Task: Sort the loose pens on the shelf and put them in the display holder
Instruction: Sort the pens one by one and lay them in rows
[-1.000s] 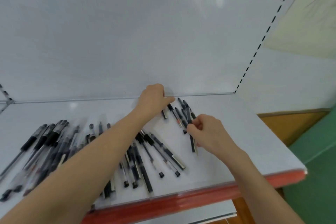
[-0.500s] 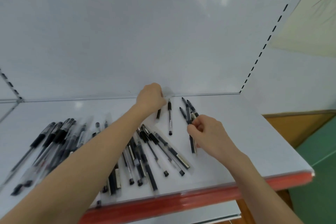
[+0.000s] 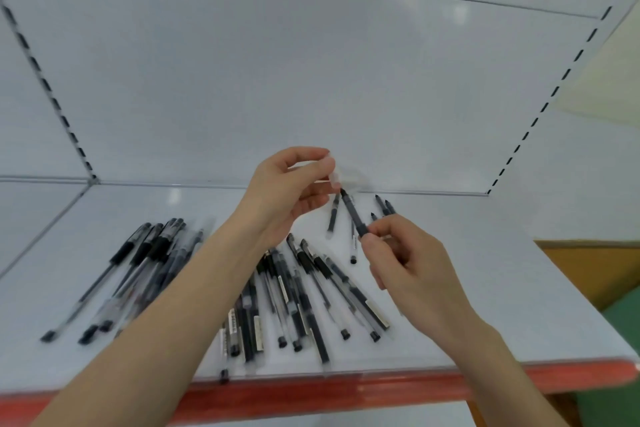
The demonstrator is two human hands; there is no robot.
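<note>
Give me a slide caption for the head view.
Over a shelf strewn with loose pens, the right hand pinches a black pen while the left hand pinches a small clear piece.

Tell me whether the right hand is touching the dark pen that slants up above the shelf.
Touching. The head view shows the right hand pinching the lower end of the dark pen between thumb and fingertips, with no gap visible.

Scattered pens (image 3: 304,288) crowd the shelf (image 3: 502,288), its right end bare

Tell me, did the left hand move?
Yes. The left hand lifted off the shelf; its fingers now show above the back seam.
</note>
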